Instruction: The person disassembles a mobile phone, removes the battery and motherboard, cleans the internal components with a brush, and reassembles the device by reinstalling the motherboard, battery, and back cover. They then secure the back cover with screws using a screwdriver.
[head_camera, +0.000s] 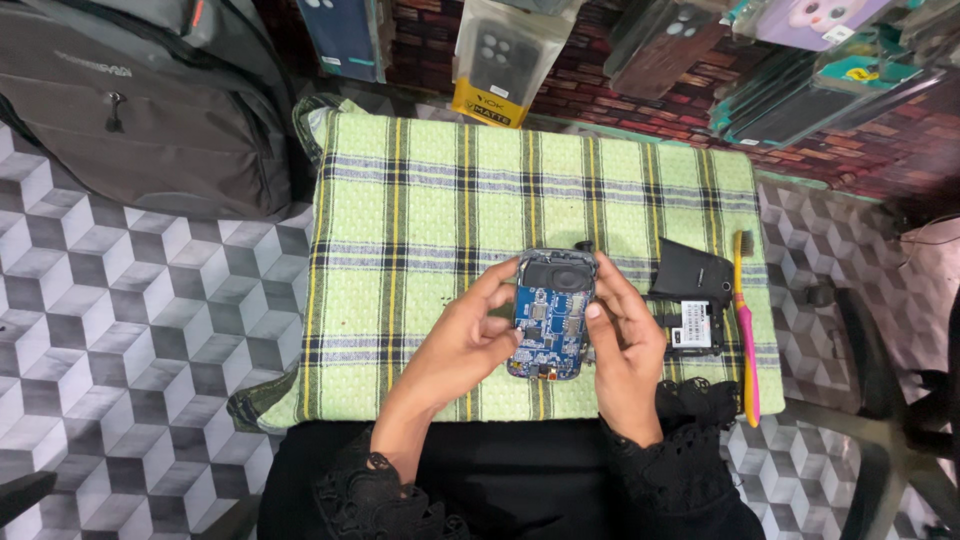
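From my remote seat, the far left at nine o'clock gave me a grey backpack (150, 100), its top cut off by the frame edge, lying on the cube-patterned floor (120, 330). Moving in, the green plaid cloth (430, 200) filled the middle. My left hand (465, 340) came up from six o'clock, fingers curled onto the left edge of the opened phone (550, 315), thumb pressing its blue circuit board. The phone sat dead centre, raised just over the cloth, back cover off, dark speaker block at its twelve o'clock end. Its underside was hidden from me. My right hand (625, 345) closed on the phone's right edge, thumb on the board's rim; whatever lay under that palm, I couldn't tell. At three o'clock lay the black back cover (692, 268), and just below it a second dark part (695, 325) with a white label, partly covered by my right hand and hard to make out. Furthest right, a yellow-and-pink toothbrush (746, 330) ran along the cloth's edge. Packaged phone cases (500, 55) hung at twelve o'clock, cropped at the top.
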